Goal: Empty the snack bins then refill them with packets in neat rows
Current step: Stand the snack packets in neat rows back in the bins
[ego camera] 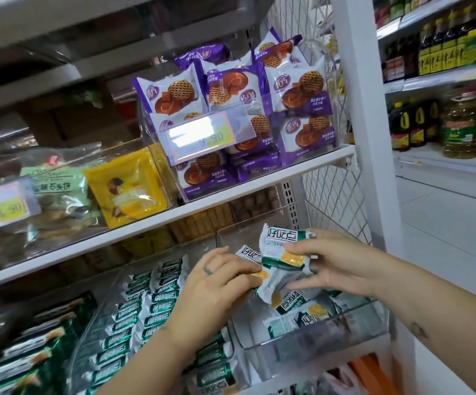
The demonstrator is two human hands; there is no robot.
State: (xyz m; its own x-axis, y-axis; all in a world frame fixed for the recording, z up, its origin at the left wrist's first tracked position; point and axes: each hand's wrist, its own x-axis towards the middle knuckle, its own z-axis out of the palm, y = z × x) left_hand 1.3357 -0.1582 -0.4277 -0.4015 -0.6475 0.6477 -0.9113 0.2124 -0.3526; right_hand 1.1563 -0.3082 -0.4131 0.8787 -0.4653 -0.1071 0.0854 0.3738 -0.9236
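From the head view I see both hands up at the lower shelf, over the right-hand clear bin (353, 323). The right hand (336, 263) is grasping a green-and-white packet (283, 246), fingers across its top and thumb beneath, holding it above the bin's opening. The left hand (216, 283) is curled too, its fingertips pinching a second packet (249, 255) of the same kind, just beside the first and touching it. How many packets sit bunched between the two hands I cannot tell.

Inside that bin a few loose packets (302, 312) lie tilted and overlapping at the bottom — no rows there. The neighbouring bin (97, 315) to the left holds matching packets in rows (157, 295), standing on edge, one behind the other. Further left are more green wrappers, too blurred for me to make out.

On the white shelf (231, 192) above stands a clear bin of purple biscuit packets (231, 95) with a price label (202, 135) clipped to its front. To its left a yellow packet (128, 186) leans against the wall of another bin, beside pale green packets (57, 181). A wire mesh panel (336, 201) closes the end of the unit — beyond it, bottles of cooking oil (461, 121) stand on another rack.
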